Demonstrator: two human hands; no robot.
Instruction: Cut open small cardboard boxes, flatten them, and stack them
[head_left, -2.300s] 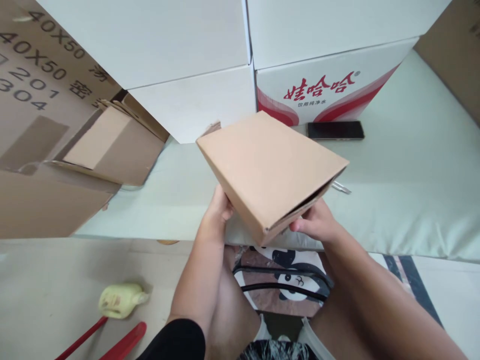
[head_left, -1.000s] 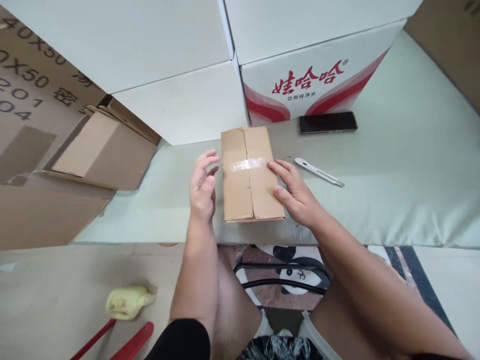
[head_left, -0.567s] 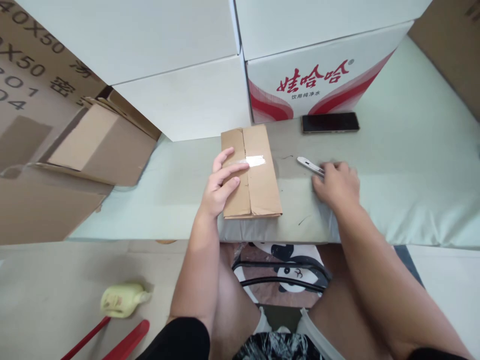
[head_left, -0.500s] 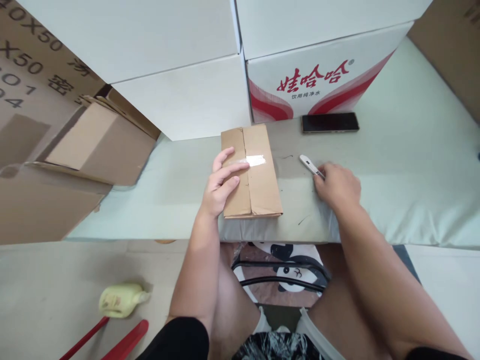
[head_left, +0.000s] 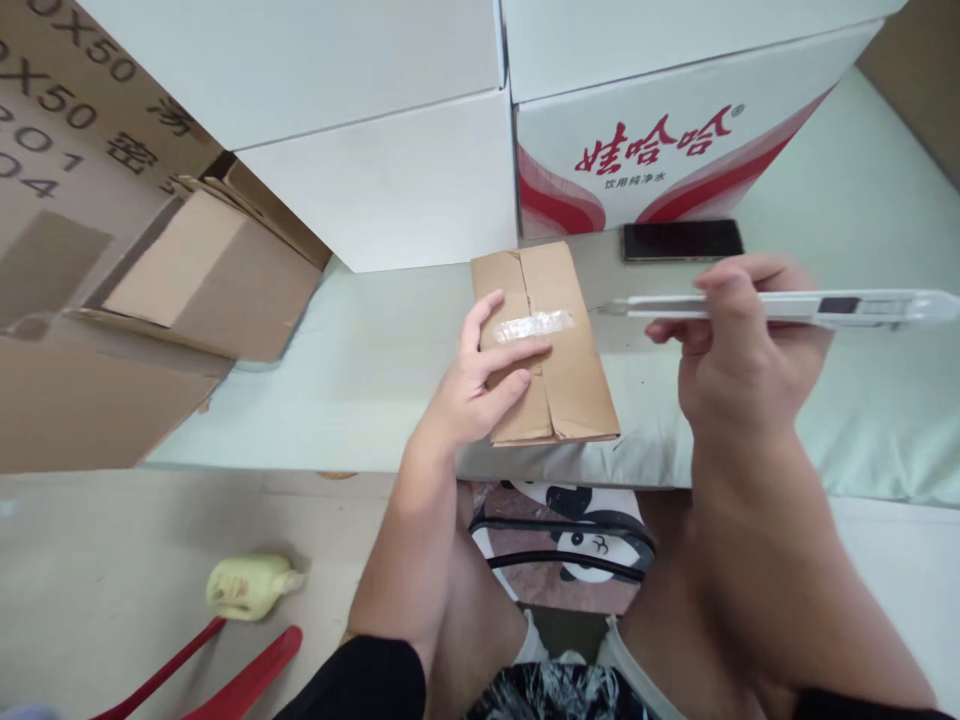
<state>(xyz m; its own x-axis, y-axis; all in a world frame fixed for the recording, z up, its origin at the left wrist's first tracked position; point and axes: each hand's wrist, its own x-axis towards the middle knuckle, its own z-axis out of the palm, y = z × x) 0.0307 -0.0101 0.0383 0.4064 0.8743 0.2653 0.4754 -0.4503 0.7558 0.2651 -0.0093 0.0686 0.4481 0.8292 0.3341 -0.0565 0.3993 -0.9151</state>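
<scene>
A small brown cardboard box [head_left: 577, 385] lies on the pale green cloth, a strip of clear tape [head_left: 534, 325] across its centre seam. My left hand [head_left: 484, 380] rests on the box's left half with fingers spread, the index finger just below the tape. Raised off the cloth on the right, my right hand [head_left: 742, 340] is closed around a white utility knife [head_left: 870, 308]. The knife lies nearly level, its tip pointing left towards the box's right edge without touching it.
White cartons [head_left: 390, 190] stand behind, one with red lettering. A black phone [head_left: 681, 241] lies before them. Open brown boxes [head_left: 247, 290] are at left. On the floor are a yellow bottle [head_left: 247, 587] and red handles [head_left: 251, 680]. A panda-patterned chair [head_left: 592, 550] is below.
My right hand has lifted the knife off the cloth and turned its tip towards the box. The view has shifted slightly, and more of the tape shows beside my left fingers.
</scene>
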